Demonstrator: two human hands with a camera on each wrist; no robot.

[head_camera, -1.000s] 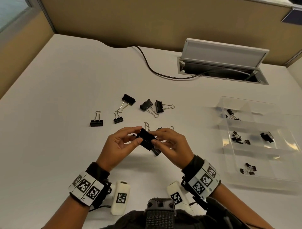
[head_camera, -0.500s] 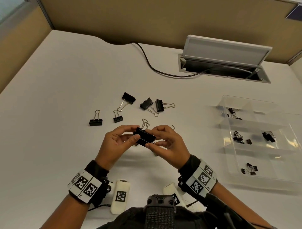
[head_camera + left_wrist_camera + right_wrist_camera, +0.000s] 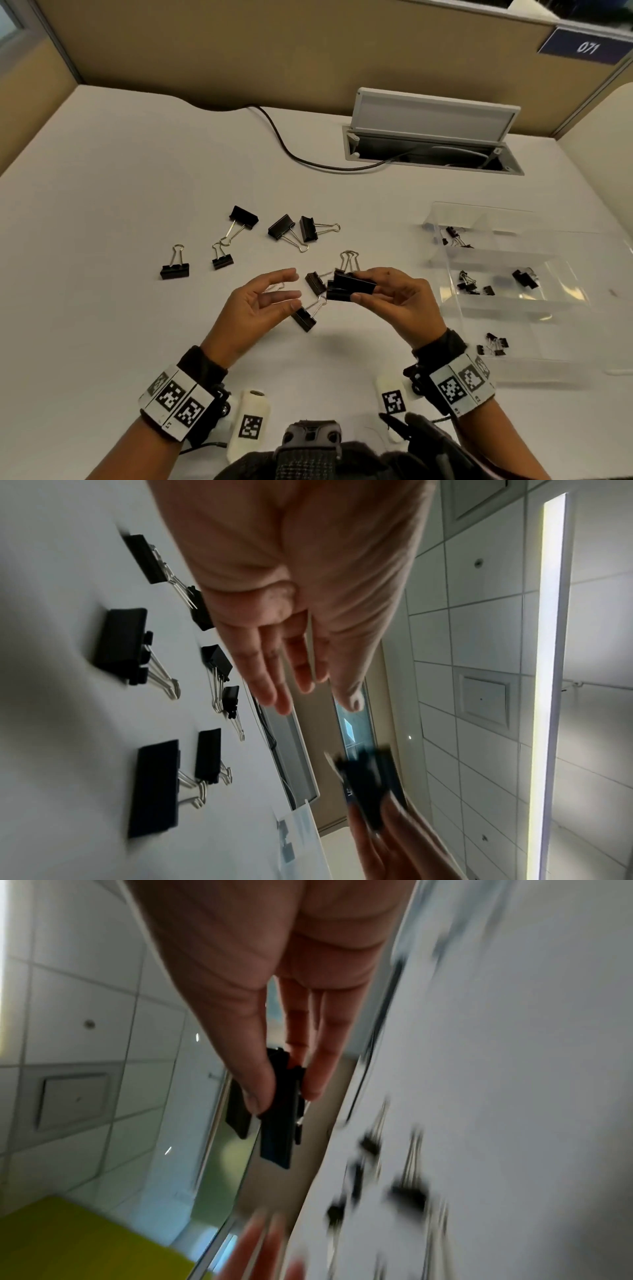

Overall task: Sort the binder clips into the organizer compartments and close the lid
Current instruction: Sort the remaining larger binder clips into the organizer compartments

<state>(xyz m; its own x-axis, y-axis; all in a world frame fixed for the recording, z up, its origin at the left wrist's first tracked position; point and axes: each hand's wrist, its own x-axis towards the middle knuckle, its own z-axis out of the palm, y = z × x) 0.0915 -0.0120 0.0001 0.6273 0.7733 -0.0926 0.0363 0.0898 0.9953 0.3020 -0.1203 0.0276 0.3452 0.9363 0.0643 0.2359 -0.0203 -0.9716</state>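
My right hand pinches a large black binder clip between thumb and fingers, above the table's middle; the same clip shows dark under the thumb in the right wrist view. My left hand hovers just left of it, fingers relaxed and apart, touching nothing. From the left wrist the held clip looks blurred beyond my straight fingers. Several loose black clips lie on the table, one close under the hands. The clear organizer sits at right, topless, with small clips in its compartments.
A grey cable box with a raised flap is set into the table at the back, and a black cable runs from it to the left. Tan partition walls border the desk. More loose clips lie at mid left.
My left hand has let go of the large clip and drawn back to the left. The right hand keeps the clip and has shifted slightly right.
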